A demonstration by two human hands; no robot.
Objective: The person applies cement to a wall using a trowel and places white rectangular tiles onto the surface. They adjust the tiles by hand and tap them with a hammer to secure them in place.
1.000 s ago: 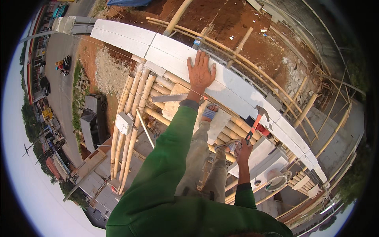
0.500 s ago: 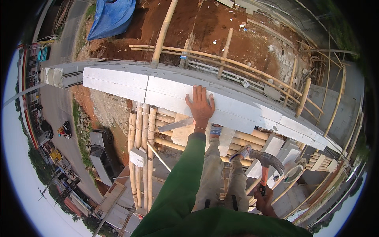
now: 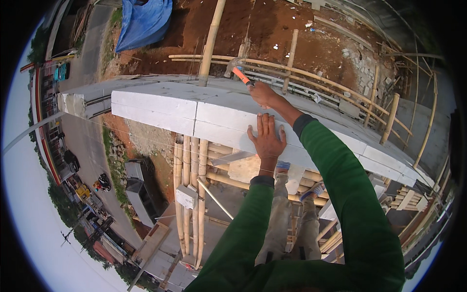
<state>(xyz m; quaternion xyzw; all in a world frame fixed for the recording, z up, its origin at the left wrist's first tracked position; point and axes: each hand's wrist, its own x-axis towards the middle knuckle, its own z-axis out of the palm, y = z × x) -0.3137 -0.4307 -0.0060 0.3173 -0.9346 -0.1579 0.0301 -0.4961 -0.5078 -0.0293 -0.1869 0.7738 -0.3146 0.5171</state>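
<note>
A wall of white lightweight blocks (image 3: pixel 155 108) runs across in front of me. My left hand (image 3: pixel 268 142) lies on the near face of one block, fingers spread, holding nothing. Above and slightly left of it, my right hand (image 3: pixel 264 94) is closed round the dark grip of a claw hammer (image 3: pixel 240 74). Its orange shaft points up and left, and the grey head is over the far side of the wall top. Whether the head touches anything cannot be made out. A thin string stretches along the wall's near face.
Below the wall is a bamboo pole platform (image 3: pixel 221 178), where my feet stand. A grey flat blade (image 3: pixel 237 158) lies there beside a pale board. Upright bamboo poles (image 3: pixel 212 44) and rails rise beyond the wall. Far below on the left are a road (image 3: pixel 92 160) and a parked vehicle (image 3: pixel 141 192).
My right hand has swung the hammer up from low beside my legs to above the wall. The left hand stays on the block face. The view has shifted slightly.
</note>
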